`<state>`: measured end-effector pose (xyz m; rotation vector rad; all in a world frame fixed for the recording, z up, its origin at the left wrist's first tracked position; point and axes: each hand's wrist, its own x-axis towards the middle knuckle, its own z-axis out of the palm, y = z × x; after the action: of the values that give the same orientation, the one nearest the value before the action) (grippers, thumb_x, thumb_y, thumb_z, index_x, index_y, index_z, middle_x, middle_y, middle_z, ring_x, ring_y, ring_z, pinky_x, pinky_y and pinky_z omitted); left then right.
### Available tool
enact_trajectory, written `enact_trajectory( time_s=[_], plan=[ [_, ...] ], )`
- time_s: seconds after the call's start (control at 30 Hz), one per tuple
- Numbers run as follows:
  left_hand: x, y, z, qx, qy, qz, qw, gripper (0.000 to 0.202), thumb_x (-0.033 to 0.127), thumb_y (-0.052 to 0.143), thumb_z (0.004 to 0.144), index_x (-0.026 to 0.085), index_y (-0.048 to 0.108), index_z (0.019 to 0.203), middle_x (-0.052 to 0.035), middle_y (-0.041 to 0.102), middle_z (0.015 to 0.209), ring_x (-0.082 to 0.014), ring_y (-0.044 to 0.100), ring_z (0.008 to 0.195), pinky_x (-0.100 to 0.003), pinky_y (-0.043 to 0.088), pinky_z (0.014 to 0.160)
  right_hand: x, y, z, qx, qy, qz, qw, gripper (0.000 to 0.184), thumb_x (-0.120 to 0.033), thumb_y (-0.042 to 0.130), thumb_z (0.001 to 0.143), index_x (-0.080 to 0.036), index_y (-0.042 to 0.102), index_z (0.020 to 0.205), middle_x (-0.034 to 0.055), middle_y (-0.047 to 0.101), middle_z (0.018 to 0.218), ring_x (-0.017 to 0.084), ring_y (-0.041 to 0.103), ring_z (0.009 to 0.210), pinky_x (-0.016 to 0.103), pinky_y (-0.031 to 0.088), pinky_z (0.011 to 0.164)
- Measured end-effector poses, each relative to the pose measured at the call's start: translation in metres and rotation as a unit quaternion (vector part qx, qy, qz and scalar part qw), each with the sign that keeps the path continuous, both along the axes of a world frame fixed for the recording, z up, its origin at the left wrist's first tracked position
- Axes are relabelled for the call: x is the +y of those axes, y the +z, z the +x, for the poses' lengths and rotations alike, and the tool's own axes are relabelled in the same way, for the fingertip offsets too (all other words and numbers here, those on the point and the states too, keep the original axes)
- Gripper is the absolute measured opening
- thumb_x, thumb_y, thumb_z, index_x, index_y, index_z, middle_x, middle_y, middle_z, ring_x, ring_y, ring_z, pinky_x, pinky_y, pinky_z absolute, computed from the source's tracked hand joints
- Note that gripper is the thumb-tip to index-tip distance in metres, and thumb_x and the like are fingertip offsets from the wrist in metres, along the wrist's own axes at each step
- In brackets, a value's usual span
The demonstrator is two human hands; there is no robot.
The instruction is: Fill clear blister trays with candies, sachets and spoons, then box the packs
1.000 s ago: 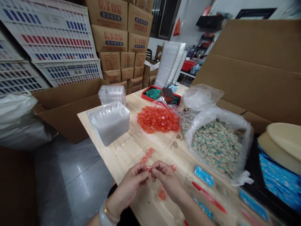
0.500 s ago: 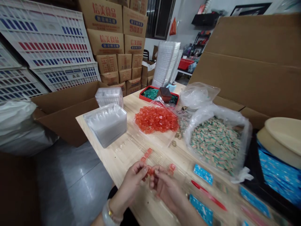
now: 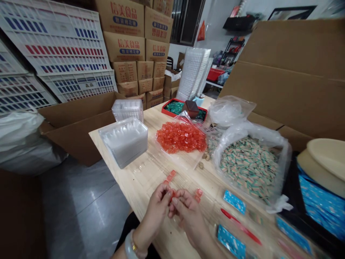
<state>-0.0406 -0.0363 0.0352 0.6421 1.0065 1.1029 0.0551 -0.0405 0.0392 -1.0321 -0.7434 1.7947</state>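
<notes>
My left hand [image 3: 157, 207] and my right hand [image 3: 187, 208] meet over the near part of the table, fingertips pinched together. Between them is a small red translucent piece [image 3: 173, 194], mostly covered by the fingers. Just beyond my left hand lies a short row of red translucent pieces [image 3: 170, 176]. Another couple of red pieces [image 3: 198, 194] rest beside my right hand, on or in clear plastic; I cannot tell which. Farther back, a heap of the same red pieces [image 3: 180, 137] spreads over a clear plastic bag [image 3: 184, 160].
Stacked clear plastic trays [image 3: 126, 144] stand at the table's left edge. On the right are a clear bag of small green-and-tan pieces [image 3: 249, 167], a red pen-like object [image 3: 239, 226] and blue patterned packets [image 3: 234, 201]. A red tray [image 3: 167, 112] holds green pieces behind.
The view has shifted slightly. My fingers have turned and closed in a little around the red piece, so less of it shows. The surrounding things have stayed in place.
</notes>
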Motion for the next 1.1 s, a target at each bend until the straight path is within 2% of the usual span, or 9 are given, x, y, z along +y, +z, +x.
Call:
enact_trajectory(
  time_s=[0.13,0.33,0.5,0.57,0.67,0.8,0.93,1.03,1.1],
  plan=[
    [0.0,-0.002,-0.003,0.029,-0.025,0.006,0.999,0.024,0.039,0.054,0.071,0.019,0.042,0.068,0.0073,0.045,0.045,-0.0066,0.039,0.037,-0.019,0.029,0.041,0.002,-0.001,-0.002,-0.017,0.006,-0.023,1.0,0.027,-0.033,0.066,0.063,-0.016,0.046,0.065,-0.0058,0.051,0.043,0.006,0.043,0.036,0.018,0.035,0.038],
    [-0.001,-0.001,0.0,0.065,0.045,0.02,0.997,0.021,0.035,0.056,0.068,0.017,0.045,0.063,0.0052,0.046,0.056,-0.0085,0.042,0.054,-0.021,0.034,0.054,0.001,0.0,-0.006,-0.064,-0.03,-0.012,0.997,0.032,-0.038,0.066,0.06,-0.016,0.043,0.058,-0.0078,0.045,0.035,0.004,0.035,0.03,0.015,0.029,0.032],
    [0.002,0.001,0.004,0.08,0.037,0.03,0.996,0.022,0.038,0.051,0.071,0.019,0.042,0.065,0.0066,0.041,0.051,-0.0076,0.037,0.043,-0.02,0.028,0.044,0.001,0.001,-0.008,-0.082,-0.062,0.031,0.994,0.031,-0.038,0.066,0.06,-0.017,0.044,0.06,-0.0068,0.049,0.041,0.005,0.043,0.036,0.017,0.036,0.038],
    [0.002,0.002,0.003,0.102,0.03,0.052,0.993,0.02,0.037,0.049,0.073,0.019,0.043,0.067,0.0055,0.043,0.054,-0.0085,0.039,0.044,-0.021,0.029,0.044,0.001,0.001,-0.007,-0.093,-0.072,0.046,0.992,0.029,-0.037,0.066,0.06,-0.017,0.045,0.063,-0.0066,0.05,0.045,0.005,0.045,0.038,0.017,0.037,0.039],
    [0.001,0.001,0.001,0.175,0.045,0.106,0.978,0.014,0.031,0.048,0.075,0.019,0.047,0.069,0.002,0.047,0.063,-0.0113,0.045,0.056,-0.022,0.035,0.053,0.001,0.001,-0.004,-0.112,-0.071,0.057,0.99,0.029,-0.037,0.066,0.06,-0.017,0.045,0.063,-0.0078,0.048,0.044,0.004,0.042,0.036,0.015,0.034,0.036],
    [-0.001,0.0,-0.001,0.238,0.056,0.152,0.958,0.011,0.026,0.047,0.076,0.018,0.051,0.07,-0.0007,0.051,0.068,-0.014,0.048,0.064,-0.024,0.036,0.061,0.003,0.002,-0.001,-0.126,-0.055,0.045,0.989,0.029,-0.035,0.066,0.06,-0.017,0.044,0.063,-0.0089,0.046,0.039,0.004,0.039,0.032,0.015,0.031,0.033],
    [0.001,0.006,0.0,0.177,0.045,0.119,0.976,0.012,0.027,0.051,0.073,0.018,0.05,0.067,0.0004,0.05,0.064,-0.013,0.046,0.062,-0.024,0.035,0.06,0.004,0.005,0.003,-0.081,-0.01,0.006,0.997,0.03,-0.034,0.066,0.06,-0.018,0.041,0.059,-0.0098,0.042,0.033,0.003,0.032,0.025,0.013,0.023,0.028],
    [0.002,0.015,0.0,0.064,0.026,0.045,0.997,0.018,0.031,0.056,0.07,0.016,0.049,0.064,0.0027,0.046,0.059,-0.0092,0.04,0.055,-0.021,0.032,0.054,0.001,0.008,0.008,0.026,-0.006,-0.027,0.999,0.028,-0.033,0.064,0.063,-0.019,0.04,0.06,-0.0104,0.04,0.032,0.002,0.028,0.024,0.013,0.02,0.028],
    [0.001,0.021,0.0,-0.037,-0.007,-0.015,0.999,0.02,0.031,0.058,0.069,0.015,0.049,0.062,0.0033,0.044,0.056,-0.0068,0.037,0.052,-0.019,0.03,0.051,-0.002,0.01,0.012,0.106,-0.002,-0.048,0.993,0.028,-0.031,0.064,0.064,-0.019,0.04,0.059,-0.0111,0.038,0.033,0.001,0.025,0.025,0.013,0.02,0.029]
  ],
)
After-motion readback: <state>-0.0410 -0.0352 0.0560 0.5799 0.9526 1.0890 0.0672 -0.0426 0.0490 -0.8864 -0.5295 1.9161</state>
